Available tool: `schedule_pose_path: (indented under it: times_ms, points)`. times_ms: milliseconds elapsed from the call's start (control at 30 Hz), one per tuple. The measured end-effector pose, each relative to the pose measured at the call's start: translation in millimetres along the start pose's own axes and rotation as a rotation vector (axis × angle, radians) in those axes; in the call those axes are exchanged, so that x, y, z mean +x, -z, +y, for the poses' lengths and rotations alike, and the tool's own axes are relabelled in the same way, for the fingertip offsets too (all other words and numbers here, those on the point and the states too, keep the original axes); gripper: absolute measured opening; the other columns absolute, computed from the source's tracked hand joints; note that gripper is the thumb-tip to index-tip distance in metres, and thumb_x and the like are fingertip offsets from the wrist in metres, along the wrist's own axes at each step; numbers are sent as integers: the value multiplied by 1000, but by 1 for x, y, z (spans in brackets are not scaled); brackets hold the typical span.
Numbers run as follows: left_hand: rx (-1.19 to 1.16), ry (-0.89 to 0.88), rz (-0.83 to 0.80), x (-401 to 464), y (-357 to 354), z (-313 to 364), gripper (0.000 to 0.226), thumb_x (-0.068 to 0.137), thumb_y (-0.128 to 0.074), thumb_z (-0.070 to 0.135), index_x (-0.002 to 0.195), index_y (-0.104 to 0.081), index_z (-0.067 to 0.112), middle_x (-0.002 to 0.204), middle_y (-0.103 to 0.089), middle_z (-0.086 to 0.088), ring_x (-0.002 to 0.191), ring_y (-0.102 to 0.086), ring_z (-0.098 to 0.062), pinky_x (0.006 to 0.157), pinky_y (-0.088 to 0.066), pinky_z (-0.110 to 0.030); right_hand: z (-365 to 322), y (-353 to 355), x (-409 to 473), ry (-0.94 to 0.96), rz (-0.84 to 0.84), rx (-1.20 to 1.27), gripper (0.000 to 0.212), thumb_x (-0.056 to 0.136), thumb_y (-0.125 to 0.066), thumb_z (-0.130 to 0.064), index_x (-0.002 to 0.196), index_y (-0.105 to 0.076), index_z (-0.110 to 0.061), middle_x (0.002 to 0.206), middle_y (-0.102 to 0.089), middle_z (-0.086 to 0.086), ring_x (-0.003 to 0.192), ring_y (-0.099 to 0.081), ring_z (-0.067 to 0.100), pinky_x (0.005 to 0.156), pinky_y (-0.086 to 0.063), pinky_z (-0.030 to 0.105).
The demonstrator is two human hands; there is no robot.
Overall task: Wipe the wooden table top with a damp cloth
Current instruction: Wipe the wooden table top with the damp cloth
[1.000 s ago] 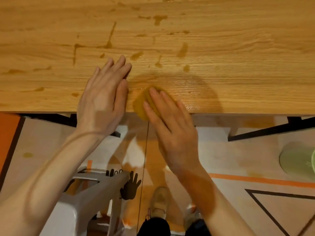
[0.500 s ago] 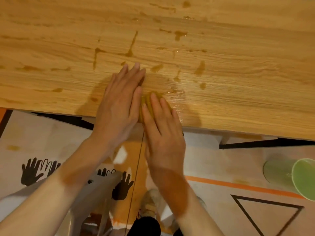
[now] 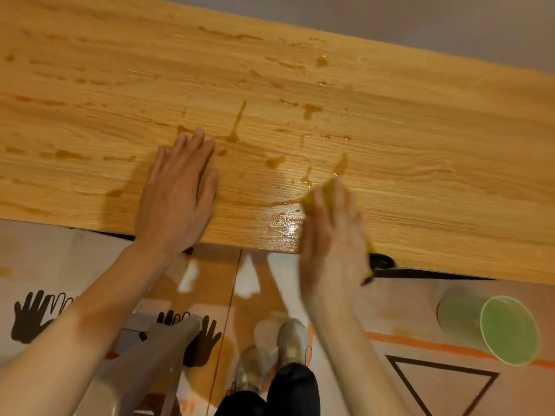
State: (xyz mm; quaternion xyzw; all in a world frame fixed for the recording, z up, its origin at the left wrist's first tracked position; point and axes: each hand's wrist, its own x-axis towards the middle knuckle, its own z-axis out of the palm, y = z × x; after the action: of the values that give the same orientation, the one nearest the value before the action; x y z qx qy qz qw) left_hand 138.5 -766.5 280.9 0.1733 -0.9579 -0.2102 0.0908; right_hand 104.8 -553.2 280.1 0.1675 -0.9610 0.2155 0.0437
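Observation:
The wooden table top [image 3: 420,163] fills the upper part of the head view, marked with brown spill streaks and drops [image 3: 237,124]. My right hand [image 3: 333,232] presses a yellow damp cloth [image 3: 315,196] flat near the table's front edge; most of the cloth is hidden under the palm. A shiny wet patch [image 3: 285,229] lies just left of it. My left hand [image 3: 180,193] rests flat on the wood with fingers apart, holding nothing, well left of the cloth.
A green bucket [image 3: 495,328] lies tipped on the floor at the lower right. A grey stool [image 3: 156,349] stands under my left forearm. My shoes [image 3: 288,343] are on a patterned floor mat below the table edge.
My right hand has slid the cloth to the right, away from my left hand, leaving a wet trail. The view has shifted so more of the table's far edge shows.

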Motion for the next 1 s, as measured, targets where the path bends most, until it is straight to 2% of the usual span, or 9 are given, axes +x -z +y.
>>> schedule_pose_path:
  times_ms: [100, 200, 367, 467, 600, 700, 767, 867, 1000]
  points:
    - [22, -11, -5, -2, -1, 0, 52, 107, -29, 37, 155, -33, 15, 165, -24, 1, 155, -14, -15, 126, -4, -33, -47, -25, -2, 204, -27, 3, 53, 94, -60, -13, 145, -45, -14, 156, -36, 11, 145, -32, 33, 115, -34, 52]
    - [42, -10, -17, -2, -2, 0, 53, 107, -29, 37, 156, -31, 18, 166, -22, 3, 154, -12, -11, 126, -4, -31, -20, -12, 10, 377, -163, 48, 50, 101, -52, -20, 149, -37, -21, 158, -32, 4, 147, -29, 26, 119, -29, 49]
    - [12, 12, -33, -2, -1, 1, 53, 106, -31, 36, 156, -31, 20, 166, -22, 6, 154, -11, -9, 126, -4, -29, 94, 56, 26, -75, -50, 3, 45, 103, -37, -25, 145, -45, -11, 159, -26, 3, 149, -24, 22, 122, -16, 44]
    - [19, 17, -38, -1, 1, 0, 52, 106, -31, 36, 156, -31, 20, 166, -21, 7, 155, -11, -8, 126, -4, -30, 82, 48, 37, -237, 25, -3, 46, 103, -36, -21, 146, -42, -6, 160, -24, 8, 148, -24, 26, 121, -19, 46]
    - [4, 29, -42, 1, 2, 0, 52, 105, -32, 35, 155, -33, 19, 165, -25, 5, 155, -15, -10, 127, -10, -37, -10, -11, 39, 83, -7, 38, 65, 86, -61, 9, 144, -42, -12, 155, -36, 15, 145, -33, 32, 115, -34, 52]
    - [0, 25, -48, -1, 2, -3, 51, 105, -34, 33, 155, -35, 20, 165, -25, 6, 155, -15, -9, 126, -14, -41, -64, -39, 37, 332, -119, 55, 67, 82, -74, -7, 143, -46, -10, 154, -38, 13, 143, -36, 31, 117, -26, 47]
    - [-20, 26, -39, -2, 3, -3, 51, 105, -36, 32, 154, -37, 19, 164, -27, 6, 154, -15, -9, 126, -17, -41, -51, -31, 43, 410, -186, 45, 70, 82, -74, -7, 145, -44, -11, 156, -35, 10, 145, -32, 29, 117, -17, 43]
    - [-60, 43, -39, -2, 7, 1, 51, 104, -38, 31, 152, -39, 17, 163, -29, 5, 154, -17, -9, 125, -18, -41, 27, 8, 59, 245, -185, -27, 65, 88, -62, 2, 147, -40, -15, 159, -30, 8, 146, -31, 31, 119, -16, 38]
    - [-37, 62, -54, 1, 7, 6, 51, 103, -36, 32, 152, -41, 17, 163, -30, 5, 154, -17, -8, 126, -13, -32, 105, 56, 77, -203, -53, 38, 44, 105, -37, -15, 147, -38, -2, 162, -17, 9, 149, -21, 27, 120, -24, 48]
